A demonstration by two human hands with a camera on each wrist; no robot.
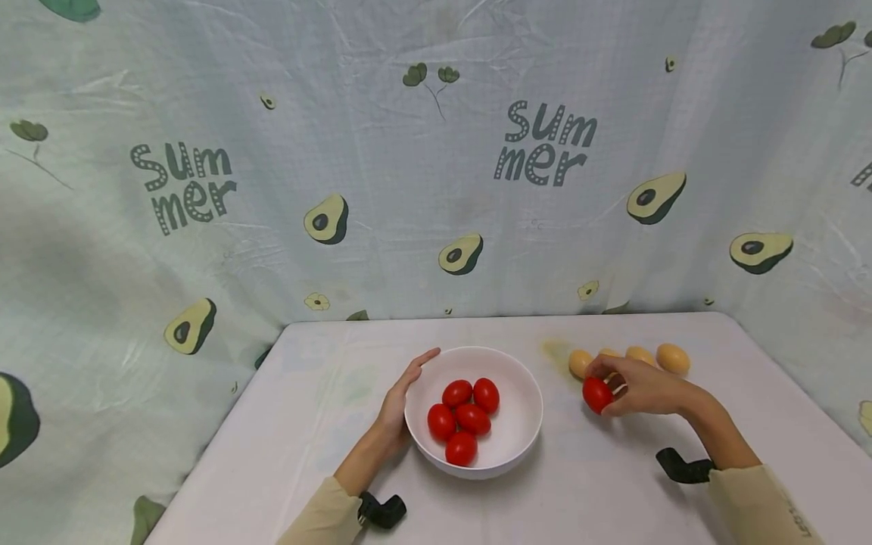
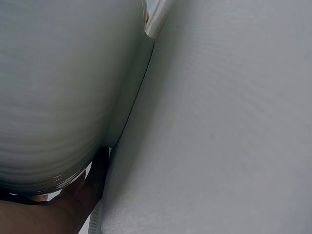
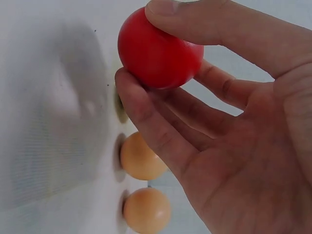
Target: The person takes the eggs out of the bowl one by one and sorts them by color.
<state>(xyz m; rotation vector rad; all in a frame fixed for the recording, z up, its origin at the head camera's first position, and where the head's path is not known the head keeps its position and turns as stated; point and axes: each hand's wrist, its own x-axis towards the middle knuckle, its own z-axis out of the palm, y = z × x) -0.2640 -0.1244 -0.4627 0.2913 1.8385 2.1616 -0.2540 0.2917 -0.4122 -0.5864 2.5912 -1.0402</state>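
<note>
Red egg (image 1: 596,396): pinched by right hand (image 1: 643,384), thumb against fingers, right of white bowl (image 1: 515,409); left hand (image 1: 397,405), fingers extended, touches bowl's left side.

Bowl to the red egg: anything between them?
Nothing: the head view shows only bare table between the bowl and the red egg in the right hand.

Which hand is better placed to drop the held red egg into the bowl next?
Likely right: the right hand pinches the red egg, nothing standing between it and the bowl. The left hand rests against the bowl, away from that egg.
</note>
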